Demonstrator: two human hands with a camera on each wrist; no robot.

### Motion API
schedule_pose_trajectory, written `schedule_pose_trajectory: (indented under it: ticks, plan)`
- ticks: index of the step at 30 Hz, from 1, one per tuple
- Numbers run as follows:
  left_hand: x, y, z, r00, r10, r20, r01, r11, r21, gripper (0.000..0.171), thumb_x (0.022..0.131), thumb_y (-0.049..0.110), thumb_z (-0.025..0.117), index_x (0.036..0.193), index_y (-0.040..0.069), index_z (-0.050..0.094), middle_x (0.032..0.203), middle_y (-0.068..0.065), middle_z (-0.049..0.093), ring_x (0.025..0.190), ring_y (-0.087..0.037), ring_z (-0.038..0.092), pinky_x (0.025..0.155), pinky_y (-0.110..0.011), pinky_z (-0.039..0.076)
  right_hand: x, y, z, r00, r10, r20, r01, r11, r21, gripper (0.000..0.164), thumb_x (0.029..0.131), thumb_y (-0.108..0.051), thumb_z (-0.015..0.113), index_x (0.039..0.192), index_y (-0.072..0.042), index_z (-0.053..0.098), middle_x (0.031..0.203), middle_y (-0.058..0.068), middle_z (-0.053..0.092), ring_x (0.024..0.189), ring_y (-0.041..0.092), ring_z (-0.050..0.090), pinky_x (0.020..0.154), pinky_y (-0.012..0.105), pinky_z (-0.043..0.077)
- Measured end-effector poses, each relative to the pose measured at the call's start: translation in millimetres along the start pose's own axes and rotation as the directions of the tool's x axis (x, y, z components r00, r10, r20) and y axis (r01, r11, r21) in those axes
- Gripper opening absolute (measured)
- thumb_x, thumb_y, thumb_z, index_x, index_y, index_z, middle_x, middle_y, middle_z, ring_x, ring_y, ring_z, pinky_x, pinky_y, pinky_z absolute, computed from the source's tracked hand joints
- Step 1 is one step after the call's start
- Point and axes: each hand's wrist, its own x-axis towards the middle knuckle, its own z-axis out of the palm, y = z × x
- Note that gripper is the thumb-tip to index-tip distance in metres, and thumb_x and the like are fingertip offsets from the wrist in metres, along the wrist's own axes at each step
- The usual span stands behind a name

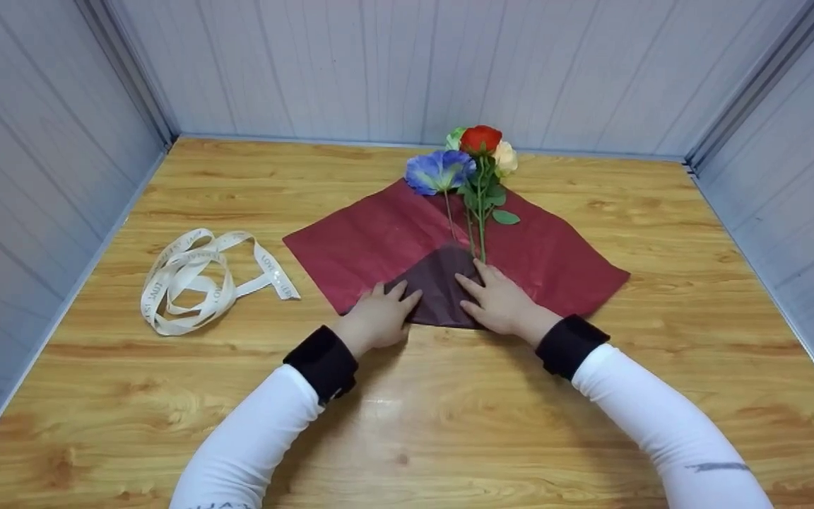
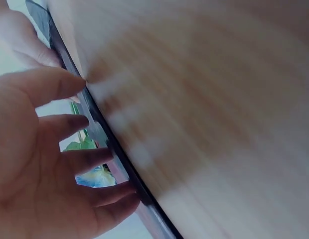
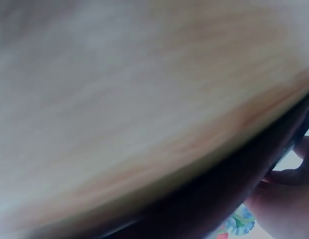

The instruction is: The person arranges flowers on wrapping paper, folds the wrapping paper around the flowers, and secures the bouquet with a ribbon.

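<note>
A sheet of dark red wrapping paper [image 1: 569,261] lies on the table, its near corner folded up into a darker flap [image 1: 442,279]. My left hand [image 1: 379,318], fingers spread, rests on the flap's left side; in the left wrist view its fingertips [image 2: 107,155] meet the paper's dark edge. On the flap's right side rests my right hand [image 1: 502,300], fingers extended toward the stems [image 1: 481,226]. Beyond the hands lie a blue flower [image 1: 439,172], a red rose [image 1: 481,138], a cream flower [image 1: 506,158] and a pale green one [image 1: 453,138]. The lower stem ends are hidden beneath the flap.
A loose coil of white printed ribbon [image 1: 220,297] lies on the wooden table [image 1: 393,424] left of the paper. Pale panelled walls [image 1: 350,71] stand along the table's back and both sides.
</note>
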Motion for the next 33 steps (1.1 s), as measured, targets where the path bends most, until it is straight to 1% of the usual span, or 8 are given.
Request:
schedule_pose_trajectory:
  ticks: [7, 14, 16, 19, 21, 25, 31, 33]
  plan:
    - [2.5, -1.5, 0.4, 0.998, 0.044, -0.036, -0.039, 0.989, 0.141, 0.055, 0.094, 0.017, 0.054, 0.147, 0.014, 0.036, 0.148, -0.015, 0.039, 0.135, -0.037, 0.036, 0.111, -0.052, 0.026, 0.2, -2.3, 0.6, 1.000, 0.009, 0.028, -0.009, 0.999, -0.034, 0.057, 0.099, -0.037, 0.043, 0.148, -0.011, 0.031, 0.153, 0.029, 0.015, 0.138, 0.048, 0.021, 0.113, 0.052, 0.021]
    - [1.3, -3.0, 0.1, 0.981, 0.162, -0.102, -0.138, 0.967, 0.213, 0.062, 0.089, 0.026, 0.064, 0.144, 0.013, 0.041, 0.139, -0.013, 0.050, 0.131, -0.033, 0.042, 0.109, -0.051, 0.029, 0.9, -3.3, -0.4, 0.999, 0.021, 0.037, -0.020, 1.000, -0.019, 0.067, 0.096, -0.048, 0.046, 0.149, -0.011, 0.029, 0.154, 0.030, 0.012, 0.140, 0.046, 0.018, 0.113, 0.052, 0.020]
    - [2.0, -1.9, 0.5, 0.959, 0.238, -0.156, -0.187, 0.940, 0.287, 0.057, 0.089, 0.025, 0.065, 0.141, 0.012, 0.046, 0.133, -0.011, 0.056, 0.126, -0.030, 0.046, 0.107, -0.049, 0.033, 0.8, -3.0, -0.2, 0.999, 0.018, 0.031, -0.017, 1.000, -0.016, 0.068, 0.095, -0.048, 0.047, 0.149, -0.011, 0.030, 0.153, 0.030, 0.013, 0.140, 0.046, 0.019, 0.113, 0.053, 0.021]
    - [3.9, 2.2, 1.7, 0.909, 0.356, -0.217, -0.235, 0.867, 0.439, 0.045, 0.090, 0.019, 0.061, 0.134, 0.014, 0.054, 0.123, -0.007, 0.062, 0.118, -0.026, 0.053, 0.102, -0.044, 0.039, 0.6, -2.3, 0.5, 1.000, 0.011, 0.019, -0.011, 1.000, -0.017, 0.068, 0.095, -0.048, 0.048, 0.148, -0.010, 0.031, 0.153, 0.030, 0.014, 0.139, 0.047, 0.020, 0.112, 0.053, 0.022]
    - [5.3, 6.0, 2.9, 0.888, 0.399, -0.229, -0.235, 0.820, 0.522, 0.041, 0.091, 0.018, 0.060, 0.132, 0.017, 0.056, 0.118, -0.005, 0.064, 0.113, -0.024, 0.056, 0.098, -0.041, 0.042, 0.8, -1.9, 1.2, 1.000, 0.005, 0.015, -0.005, 1.000, -0.017, 0.067, 0.095, -0.048, 0.048, 0.148, -0.010, 0.031, 0.153, 0.031, 0.014, 0.139, 0.047, 0.021, 0.112, 0.053, 0.022]
    - [7.8, 12.6, 6.7, 0.880, 0.412, -0.235, -0.201, 0.773, 0.601, 0.042, 0.090, 0.022, 0.060, 0.132, 0.020, 0.056, 0.110, -0.003, 0.066, 0.104, -0.021, 0.060, 0.091, -0.038, 0.046, 0.8, -1.8, 1.9, 1.000, -0.007, 0.010, 0.007, 1.000, -0.016, 0.067, 0.095, -0.047, 0.048, 0.148, -0.009, 0.032, 0.152, 0.032, 0.015, 0.138, 0.049, 0.021, 0.112, 0.053, 0.022]
    - [8.8, 18.9, 10.7, 0.878, 0.396, -0.269, -0.131, 0.739, 0.661, 0.044, 0.092, 0.034, 0.056, 0.134, 0.021, 0.054, 0.107, -0.003, 0.067, 0.100, -0.021, 0.060, 0.090, -0.039, 0.046, 0.1, -2.5, 1.0, 1.000, 0.002, 0.003, -0.002, 1.000, -0.011, 0.066, 0.095, -0.046, 0.049, 0.147, -0.009, 0.033, 0.152, 0.033, 0.015, 0.138, 0.049, 0.021, 0.111, 0.054, 0.023]
    - [7.7, 18.3, 11.3, 0.872, 0.389, -0.299, -0.104, 0.742, 0.662, 0.045, 0.091, 0.034, 0.057, 0.133, 0.021, 0.054, 0.107, -0.003, 0.066, 0.101, -0.022, 0.060, 0.092, -0.041, 0.044, 0.1, -2.7, 1.0, 1.000, 0.006, 0.007, -0.006, 1.000, -0.008, 0.066, 0.095, -0.046, 0.049, 0.148, -0.009, 0.033, 0.152, 0.032, 0.015, 0.138, 0.049, 0.021, 0.111, 0.054, 0.023]
